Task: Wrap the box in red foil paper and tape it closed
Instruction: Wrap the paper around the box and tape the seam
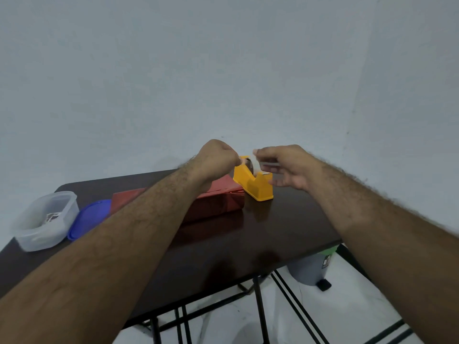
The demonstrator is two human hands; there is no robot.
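I see both hands pinching clear tape: left hand [216,157], right hand [288,167], above the yellow plastic tape dispenser [253,183]; the red foil-wrapped box [213,202] lies at seven o'clock.

I log colours only. Tape dispenser [253,183]: bright yellow-orange, plain. Wrapped box [216,203]: red foil, glossy, with paler reflective streaks. Surface [248,239]: dark brown, polished, carrying a dim red reflection of the box. Lid [87,218]: solid blue. Container [46,219]: translucent white. Wall [223,70]: pale grey-blue, unpatterned. Floor [347,314]: white. Frame [258,309] under the surface: black. Bin [310,268]: grey, with green top.
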